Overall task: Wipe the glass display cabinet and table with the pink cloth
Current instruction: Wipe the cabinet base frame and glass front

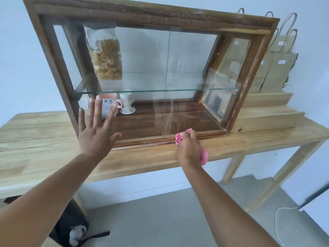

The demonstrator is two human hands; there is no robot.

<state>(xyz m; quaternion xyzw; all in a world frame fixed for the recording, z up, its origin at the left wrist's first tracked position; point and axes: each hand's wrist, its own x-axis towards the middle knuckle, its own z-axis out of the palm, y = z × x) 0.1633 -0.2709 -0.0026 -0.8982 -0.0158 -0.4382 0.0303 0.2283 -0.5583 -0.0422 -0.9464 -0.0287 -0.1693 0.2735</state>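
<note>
A wooden-framed glass display cabinet (240, 25) stands on a light wooden table (35, 132). My left hand (96, 132) presses flat, fingers spread, against the lower left of the front glass. My right hand (189, 148) grips a bunched pink cloth (179, 138) against the cabinet's bottom front rail, just right of the middle. A tail of the cloth hangs out below the hand. Inside the cabinet are a glass shelf (178, 90), a hanging bag of snacks (106, 57) and a white mug (127, 105).
Brown paper bags (277, 68) stand on stepped wooden risers (267, 114) right of the cabinet. A dark bag (71, 223) lies on the grey floor under the table's left end. A white cable (279, 221) runs along the floor at the right.
</note>
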